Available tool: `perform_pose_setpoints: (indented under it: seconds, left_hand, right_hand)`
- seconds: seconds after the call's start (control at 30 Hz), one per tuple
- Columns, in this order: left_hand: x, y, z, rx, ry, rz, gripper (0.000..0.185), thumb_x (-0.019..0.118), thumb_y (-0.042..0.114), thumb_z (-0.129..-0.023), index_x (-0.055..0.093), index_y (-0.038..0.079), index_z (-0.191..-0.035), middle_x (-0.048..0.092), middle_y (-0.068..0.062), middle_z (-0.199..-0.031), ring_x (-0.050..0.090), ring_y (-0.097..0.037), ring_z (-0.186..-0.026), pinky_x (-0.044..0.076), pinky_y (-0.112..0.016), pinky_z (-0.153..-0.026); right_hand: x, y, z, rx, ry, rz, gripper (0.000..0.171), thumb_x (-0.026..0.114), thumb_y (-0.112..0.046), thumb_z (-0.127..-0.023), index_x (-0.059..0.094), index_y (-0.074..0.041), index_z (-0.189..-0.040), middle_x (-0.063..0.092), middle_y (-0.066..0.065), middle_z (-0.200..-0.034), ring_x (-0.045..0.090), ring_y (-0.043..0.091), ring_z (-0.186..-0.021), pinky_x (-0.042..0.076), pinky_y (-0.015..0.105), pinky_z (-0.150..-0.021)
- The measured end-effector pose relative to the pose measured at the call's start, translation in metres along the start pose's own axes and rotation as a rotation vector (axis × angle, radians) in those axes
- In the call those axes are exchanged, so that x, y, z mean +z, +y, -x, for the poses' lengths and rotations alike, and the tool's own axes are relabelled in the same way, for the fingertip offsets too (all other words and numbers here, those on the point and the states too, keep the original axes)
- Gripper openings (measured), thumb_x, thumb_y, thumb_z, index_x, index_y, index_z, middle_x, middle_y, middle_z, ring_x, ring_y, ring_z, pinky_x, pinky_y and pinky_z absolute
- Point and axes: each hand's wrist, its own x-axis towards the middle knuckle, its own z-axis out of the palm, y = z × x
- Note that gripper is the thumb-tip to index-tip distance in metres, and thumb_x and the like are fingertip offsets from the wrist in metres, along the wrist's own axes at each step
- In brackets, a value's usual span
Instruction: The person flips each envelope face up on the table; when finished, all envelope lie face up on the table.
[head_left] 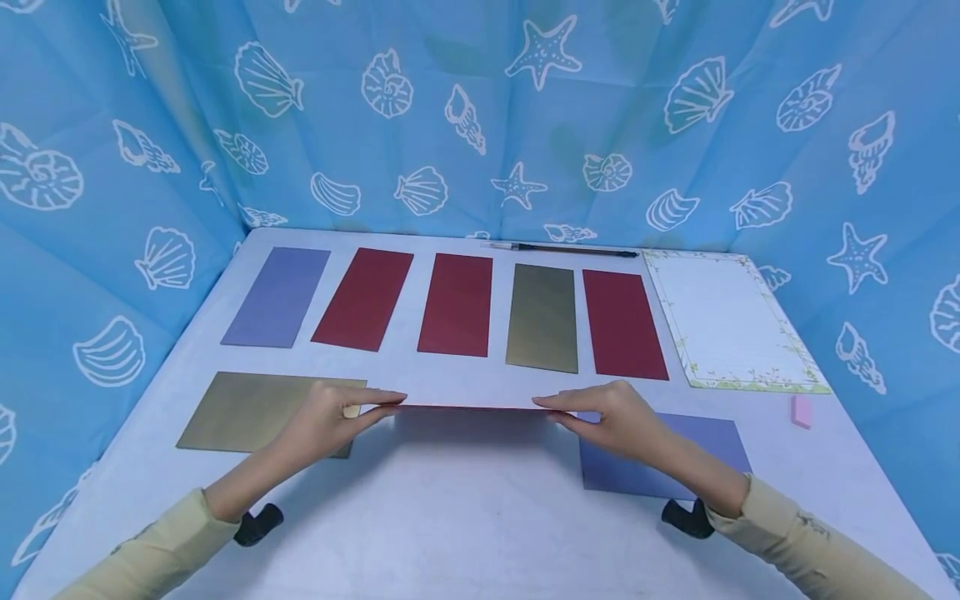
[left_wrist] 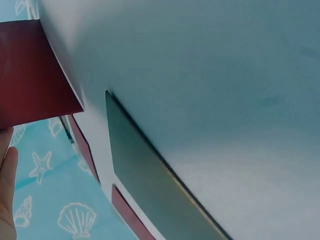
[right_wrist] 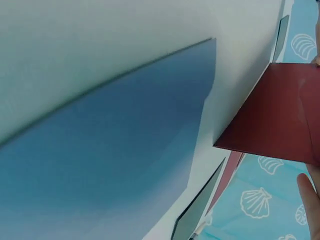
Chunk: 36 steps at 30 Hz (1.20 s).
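At the near edge of the white table [head_left: 465,500], the left hand [head_left: 330,421] and right hand [head_left: 611,417] hold a red envelope [head_left: 468,407] between them, level and raised above the tabletop, so from the head view it shows only as a thin red line. Each hand pinches one short end, thumb under and fingers [head_left: 386,396] lying long and close together on top; the envelope spans the gap from fingertip to fingertip. In the wrist views its red underside [left_wrist: 30,75] hangs clear of the table.

Under the left hand lies a gold envelope [head_left: 251,411], and under the right wrist a blue envelope [head_left: 675,458]. A small pink eraser [head_left: 802,411] sits to the right.

Further back runs a row of five: a blue one [head_left: 277,296], two red ones [head_left: 363,298], an upright gold one [head_left: 543,317], another red [head_left: 624,324], then a sheet of bordered letter paper [head_left: 731,321]. A brush pen [head_left: 562,248] lies along the far edge.
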Motion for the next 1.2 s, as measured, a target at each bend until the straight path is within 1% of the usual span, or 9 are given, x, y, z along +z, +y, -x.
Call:
perform_pose_setpoints:
  seconds: [0.13, 0.27, 0.37, 0.5, 0.67, 0.93, 1.03, 1.13, 1.2]
  left_hand:
    - [-0.002, 0.001, -0.002, -0.003, 0.021, -0.007, 0.033, 0.082, 0.005, -0.075, 0.076, 0.009, -0.107, 0.073, -0.002, -0.100, 0.070, -0.015, -0.091, 0.054, -0.028, -0.076]
    - [-0.007, 0.002, -0.002, 0.008, 0.053, 0.024, 0.034, 0.082, 0.004, -0.075, 0.075, 0.009, -0.108, 0.073, -0.002, -0.099, 0.070, -0.015, -0.091, 0.055, -0.023, -0.067]
    - [-0.010, 0.002, -0.002, 0.005, 0.064, 0.062, 0.037, 0.081, 0.003, -0.075, 0.074, 0.009, -0.111, 0.073, -0.003, -0.100, 0.069, -0.017, -0.093, 0.051, -0.020, -0.057]
    - [-0.011, 0.001, 0.000, -0.023, 0.061, 0.079, 0.037, 0.080, 0.005, -0.078, 0.073, 0.009, -0.114, 0.073, -0.002, -0.103, 0.069, -0.016, -0.095, 0.050, -0.018, -0.057]
    - [-0.009, -0.003, 0.002, -0.041, 0.074, 0.056, 0.037, 0.080, 0.008, -0.078, 0.073, 0.010, -0.114, 0.073, -0.001, -0.103, 0.069, -0.016, -0.096, 0.051, -0.022, -0.057]
    - [-0.005, -0.009, -0.001, -0.046, 0.087, -0.006, 0.046, 0.084, 0.008, -0.073, 0.072, 0.013, -0.117, 0.072, -0.004, -0.105, 0.070, -0.019, -0.091, 0.044, -0.022, -0.049]
    - [-0.005, -0.010, -0.003, -0.051, 0.077, -0.033, 0.049, 0.085, 0.009, -0.073, 0.071, 0.013, -0.119, 0.072, -0.006, -0.108, 0.068, -0.013, -0.080, 0.040, -0.020, -0.047]
    - [-0.005, -0.011, -0.005, -0.059, 0.058, -0.046, 0.050, 0.084, 0.009, -0.073, 0.069, 0.013, -0.121, 0.071, -0.007, -0.110, 0.058, -0.008, -0.060, 0.039, -0.020, -0.046]
    - [-0.005, -0.012, -0.006, -0.061, 0.045, -0.046, 0.052, 0.084, 0.009, -0.074, 0.068, 0.013, -0.123, 0.070, -0.007, -0.113, 0.054, -0.009, -0.056, 0.039, -0.021, -0.045]
  right_hand:
    - [-0.003, 0.000, -0.004, -0.026, 0.031, -0.012, 0.044, 0.080, 0.005, -0.073, 0.072, -0.007, -0.115, 0.072, 0.003, -0.105, 0.070, 0.017, -0.092, 0.052, 0.018, -0.073]
    - [-0.006, -0.002, -0.008, -0.013, 0.034, -0.041, 0.045, 0.079, 0.007, -0.074, 0.071, -0.007, -0.116, 0.072, 0.004, -0.105, 0.070, 0.017, -0.091, 0.052, 0.017, -0.069]
    - [-0.008, -0.004, -0.011, 0.036, 0.027, -0.082, 0.043, 0.077, 0.008, -0.075, 0.072, -0.007, -0.116, 0.072, 0.003, -0.104, 0.071, 0.015, -0.088, 0.052, 0.018, -0.058]
    - [-0.009, -0.007, -0.016, 0.139, -0.014, -0.143, 0.037, 0.076, 0.002, -0.080, 0.073, -0.010, -0.114, 0.073, 0.001, -0.103, 0.070, 0.009, -0.084, 0.049, 0.022, -0.049]
    - [-0.007, -0.007, -0.020, 0.191, -0.055, -0.180, 0.034, 0.075, -0.001, -0.082, 0.073, -0.010, -0.114, 0.073, 0.000, -0.102, 0.069, 0.007, -0.085, 0.052, 0.024, -0.054]
    - [0.000, 0.002, -0.025, 0.111, -0.011, -0.050, 0.037, 0.077, -0.002, -0.080, 0.071, -0.008, -0.116, 0.073, 0.004, -0.103, 0.070, 0.014, -0.089, 0.055, 0.025, -0.066]
    - [0.002, 0.004, -0.025, 0.072, 0.003, 0.017, 0.041, 0.079, -0.002, -0.079, 0.070, -0.007, -0.118, 0.072, 0.005, -0.105, 0.070, 0.018, -0.094, 0.055, 0.027, -0.072]
    - [0.004, 0.006, -0.026, 0.023, 0.015, 0.072, 0.046, 0.080, -0.002, -0.077, 0.068, -0.007, -0.121, 0.071, 0.006, -0.110, 0.068, 0.019, -0.098, 0.055, 0.028, -0.075]
    - [0.005, 0.008, -0.027, -0.011, 0.019, 0.089, 0.049, 0.080, -0.002, -0.076, 0.067, -0.007, -0.123, 0.070, 0.007, -0.113, 0.067, 0.020, -0.101, 0.054, 0.029, -0.077]
